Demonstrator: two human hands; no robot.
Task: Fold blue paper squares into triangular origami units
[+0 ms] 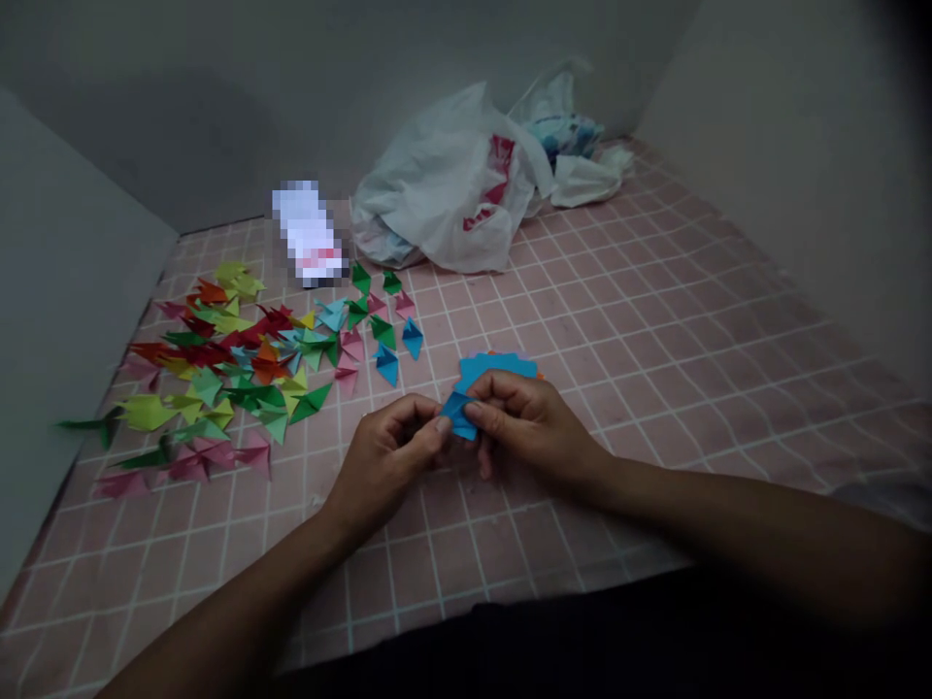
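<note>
A small partly folded piece of blue origami paper (458,416) is pinched between my two hands. My left hand (393,449) grips its left corner between thumb and forefinger. On the other side, my right hand (525,419) holds the right edge with thumb and bent forefinger. Just behind my right hand lies a stack of blue paper sheets (499,366), with bits of orange showing at its edges. Two blue folded paper pieces (386,365) rest on the cloth, left of and beyond the hands.
Many folded paper pieces (269,395) in green, yellow, red and pink spread over the left of the pink checked cloth (655,320). A lit phone (310,233) stands behind them. White plastic bags (444,184) sit at the back, near the walls.
</note>
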